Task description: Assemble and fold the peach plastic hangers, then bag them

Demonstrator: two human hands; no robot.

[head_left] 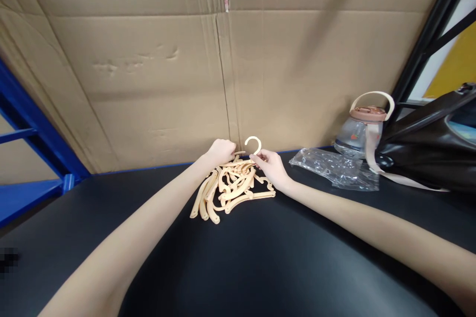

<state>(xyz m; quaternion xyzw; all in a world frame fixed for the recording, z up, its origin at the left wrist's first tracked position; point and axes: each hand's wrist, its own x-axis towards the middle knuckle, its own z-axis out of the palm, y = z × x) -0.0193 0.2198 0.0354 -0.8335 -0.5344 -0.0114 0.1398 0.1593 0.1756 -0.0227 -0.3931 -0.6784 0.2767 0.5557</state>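
A pile of several beige plastic hangers (pixel 230 189) lies on the black table (pixel 260 257) near its far edge. My left hand (pixel 220 151) is curled closed on the top of the pile, at the hooks' end. My right hand (pixel 270 166) pinches the neck of one hanger whose round hook (pixel 253 145) stands up above the pile. Both forearms reach in from the near corners of the view.
A crumpled clear plastic bag (pixel 332 167) lies right of the hangers. Behind it stands a clear water bottle (pixel 359 131) with a pink lid and beige strap, beside a black bag (pixel 427 146). A cardboard wall (pixel 223 69) backs the table. Blue shelving (pixel 33 158) is at left.
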